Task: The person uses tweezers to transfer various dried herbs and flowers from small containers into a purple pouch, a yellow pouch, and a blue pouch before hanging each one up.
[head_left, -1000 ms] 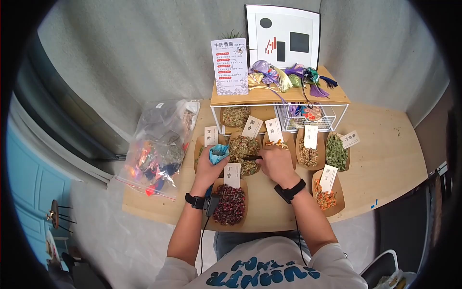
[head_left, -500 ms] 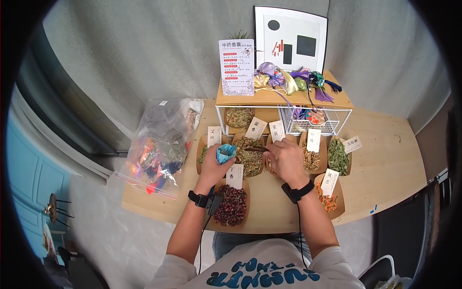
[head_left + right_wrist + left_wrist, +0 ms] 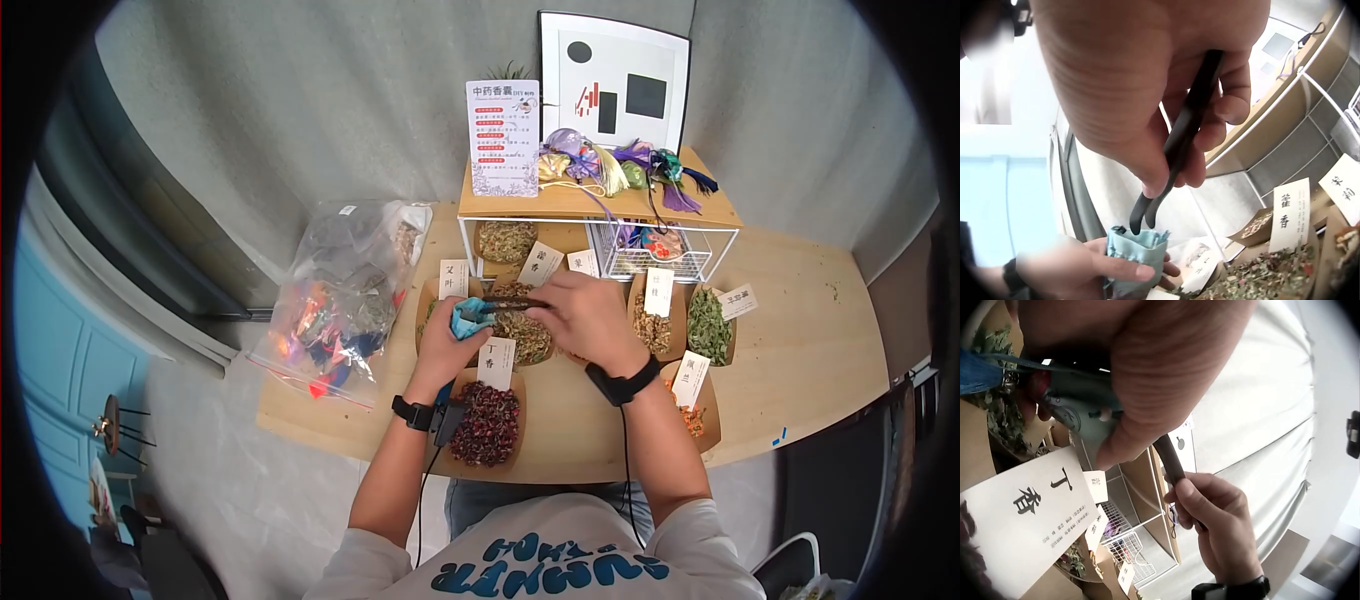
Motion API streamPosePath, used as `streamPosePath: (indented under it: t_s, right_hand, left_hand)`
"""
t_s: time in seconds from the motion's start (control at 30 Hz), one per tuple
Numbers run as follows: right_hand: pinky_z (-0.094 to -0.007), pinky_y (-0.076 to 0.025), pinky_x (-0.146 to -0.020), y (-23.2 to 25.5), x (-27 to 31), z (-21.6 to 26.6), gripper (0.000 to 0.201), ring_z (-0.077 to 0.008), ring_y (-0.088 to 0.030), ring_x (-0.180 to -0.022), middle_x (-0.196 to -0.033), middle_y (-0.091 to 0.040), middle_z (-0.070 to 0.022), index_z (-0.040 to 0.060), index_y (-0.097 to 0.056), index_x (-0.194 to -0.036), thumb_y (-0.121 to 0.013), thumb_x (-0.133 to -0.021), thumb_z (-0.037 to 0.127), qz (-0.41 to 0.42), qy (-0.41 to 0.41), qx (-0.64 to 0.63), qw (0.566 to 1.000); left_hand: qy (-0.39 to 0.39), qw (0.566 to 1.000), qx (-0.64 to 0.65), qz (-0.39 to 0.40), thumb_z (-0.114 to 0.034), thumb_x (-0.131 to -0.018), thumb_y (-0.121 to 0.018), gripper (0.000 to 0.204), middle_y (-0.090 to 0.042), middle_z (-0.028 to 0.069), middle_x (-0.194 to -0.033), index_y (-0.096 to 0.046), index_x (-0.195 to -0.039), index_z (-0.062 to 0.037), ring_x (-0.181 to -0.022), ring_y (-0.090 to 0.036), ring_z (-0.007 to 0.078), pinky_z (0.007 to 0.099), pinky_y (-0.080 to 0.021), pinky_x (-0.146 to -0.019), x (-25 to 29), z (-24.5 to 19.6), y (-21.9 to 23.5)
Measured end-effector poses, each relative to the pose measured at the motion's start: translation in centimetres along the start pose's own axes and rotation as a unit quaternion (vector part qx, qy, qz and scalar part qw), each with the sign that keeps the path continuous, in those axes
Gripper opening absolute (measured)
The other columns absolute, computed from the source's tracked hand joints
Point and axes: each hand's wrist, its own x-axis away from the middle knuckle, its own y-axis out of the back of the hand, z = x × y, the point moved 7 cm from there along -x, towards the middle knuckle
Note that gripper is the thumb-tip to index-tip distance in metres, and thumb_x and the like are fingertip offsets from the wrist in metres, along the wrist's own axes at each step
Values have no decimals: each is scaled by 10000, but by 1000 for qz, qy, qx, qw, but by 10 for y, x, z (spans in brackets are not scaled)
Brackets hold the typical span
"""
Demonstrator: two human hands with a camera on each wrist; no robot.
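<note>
My left hand (image 3: 443,343) grips a light blue cloth sachet pouch (image 3: 1136,255), its gathered mouth turned up. A blue tassel (image 3: 982,374) shows at the pouch's end in the left wrist view. My right hand (image 3: 592,318) pinches dark tweezers (image 3: 1185,119) between thumb and fingers. Their two rounded tips are right at the pouch's mouth, and what lies inside is mostly hidden. Below the tweezers sits a paper tray of mixed dried herbs (image 3: 1266,275). Closer to my body is a tray of dark red dried buds (image 3: 484,425) with a white label card (image 3: 1029,519).
More herb trays stand to the right, with green leaves (image 3: 709,328) and orange petals (image 3: 695,418). A zip bag of colourful items (image 3: 340,310) lies at left. Behind the trays, a wooden shelf (image 3: 590,206) carries tasselled sachets (image 3: 625,168) above a wire basket (image 3: 655,262).
The tweezers have lifted from the herb tray and swung left to the pouch's mouth with my right hand. My left hand keeps its hold on the pouch.
</note>
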Motion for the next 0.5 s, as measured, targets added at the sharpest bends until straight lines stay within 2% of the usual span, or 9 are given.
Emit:
streamPosePath:
  t_s: [0.03,0.1,0.17,0.33,0.4,0.5]
  right_hand:
    - [-448,-582,-731,5,3,-10,161,-335,-725,-840,-876,-721,-81,82,-801,-948,-840,-869,217,-13,-37,-22,999]
    - [-449,-587,-726,-1,11,-26,156,-347,-729,-825,-884,-719,-89,77,-796,-942,-834,-877,213,-2,-50,0,999]
    - [-451,-592,-722,-21,17,-40,151,-359,-734,-809,-891,-717,-98,73,-791,-936,-829,-886,210,7,-63,24,998]
    - [-439,-613,-786,-59,22,-24,152,-322,-743,-904,-931,-721,-112,62,-770,-872,-821,-880,205,76,-8,94,993]
    - [-445,-616,-811,-57,24,-32,163,-311,-742,-939,-940,-729,-116,59,-774,-883,-823,-873,214,94,-11,107,990]
    - [-465,-601,-801,-34,26,-46,164,-326,-740,-900,-954,-746,-111,58,-781,-887,-805,-889,220,83,-34,153,984]
  left_hand:
    - [1,1000,0,-1,-84,-884,-884,435,-679,62,-1114,-640,-1240,-32,-1041,-671,165,329,-548,-924,0,-3,2]
    - [-6,999,23,-23,-51,-936,-844,366,-719,11,-1099,-645,-1243,-25,-1031,-668,106,290,-544,-939,3,-10,9]
    - [-2,999,22,-26,-54,-942,-840,354,-721,11,-1103,-649,-1239,-25,-1033,-668,105,287,-542,-942,6,-16,11]
    - [-2,1000,12,-27,-66,-952,-826,341,-716,32,-1110,-639,-1233,-18,-1023,-676,124,305,-549,-928,8,-12,10]
    - [0,999,17,-32,-65,-953,-825,335,-719,29,-1110,-645,-1232,-21,-1021,-676,122,302,-547,-924,10,-10,13]
    - [16,999,46,-25,-64,-954,-822,331,-722,26,-1104,-650,-1234,-24,-1020,-673,118,300,-544,-922,9,-7,14]
